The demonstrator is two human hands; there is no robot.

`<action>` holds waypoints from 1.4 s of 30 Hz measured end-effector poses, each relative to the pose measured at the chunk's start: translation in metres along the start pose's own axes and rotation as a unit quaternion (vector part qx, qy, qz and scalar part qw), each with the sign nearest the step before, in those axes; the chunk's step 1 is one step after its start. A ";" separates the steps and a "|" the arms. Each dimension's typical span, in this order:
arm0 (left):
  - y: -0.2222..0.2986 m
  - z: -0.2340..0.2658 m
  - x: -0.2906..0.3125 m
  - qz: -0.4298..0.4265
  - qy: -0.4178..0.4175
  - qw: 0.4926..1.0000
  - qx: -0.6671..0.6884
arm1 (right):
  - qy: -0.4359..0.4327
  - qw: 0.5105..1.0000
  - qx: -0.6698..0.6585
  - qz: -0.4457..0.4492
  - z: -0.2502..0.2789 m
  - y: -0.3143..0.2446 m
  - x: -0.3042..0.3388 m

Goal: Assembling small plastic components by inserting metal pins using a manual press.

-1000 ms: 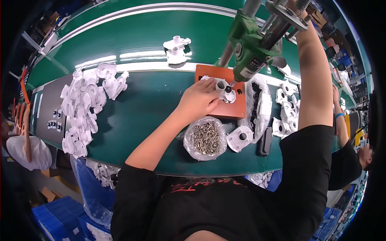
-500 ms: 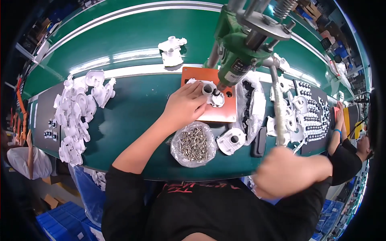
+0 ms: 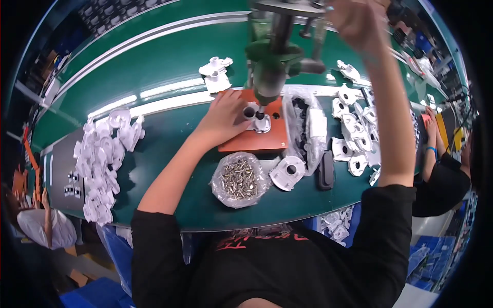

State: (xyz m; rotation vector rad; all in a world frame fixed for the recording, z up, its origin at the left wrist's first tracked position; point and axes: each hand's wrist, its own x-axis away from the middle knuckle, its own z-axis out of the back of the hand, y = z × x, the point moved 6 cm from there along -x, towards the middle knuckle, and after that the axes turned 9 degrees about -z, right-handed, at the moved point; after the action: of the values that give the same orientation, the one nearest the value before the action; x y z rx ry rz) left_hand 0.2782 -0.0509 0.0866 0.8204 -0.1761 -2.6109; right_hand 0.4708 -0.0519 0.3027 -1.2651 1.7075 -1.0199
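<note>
- Left hand (image 3: 223,120) half-curled, holding the part (image 3: 264,124) on the block (image 3: 254,143).
- Press (image 3: 269,77) over the block.
- Right hand (image 3: 354,23) blurred, up and right of the block; cannot tell its grip.
- Screws (image 3: 239,179) nearer than the block.

White housing (image 3: 263,124) looks smooth plastic, small fasteners (image 3: 239,179) shiny metal.

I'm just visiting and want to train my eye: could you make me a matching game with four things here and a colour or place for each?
Column one:
1. Left hand
2. Small metal pieces
3. Press
4. Block

Column two:
A. Orange
B. In a clear plastic bag
C. Touching a white part
D. Green

Pairs: 1-C, 2-B, 3-D, 4-A.
</note>
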 end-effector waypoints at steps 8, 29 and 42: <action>-0.045 0.021 -0.025 0.191 -0.170 0.966 0.026 | -0.050 0.959 0.280 -0.009 0.132 0.050 -0.013; -0.169 -0.093 -0.081 0.298 -0.179 0.935 -0.067 | 0.120 0.664 0.736 -0.054 0.322 0.185 -0.007; -0.135 0.019 0.086 0.193 -0.097 0.956 -0.199 | 0.162 0.850 0.488 -0.111 0.352 0.124 0.002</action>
State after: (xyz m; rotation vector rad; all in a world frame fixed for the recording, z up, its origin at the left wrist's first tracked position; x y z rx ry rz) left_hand 0.1580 0.0374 0.0260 0.3462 0.1239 -2.2409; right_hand 0.7457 -0.0854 0.0526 -0.6142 0.9577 -1.9833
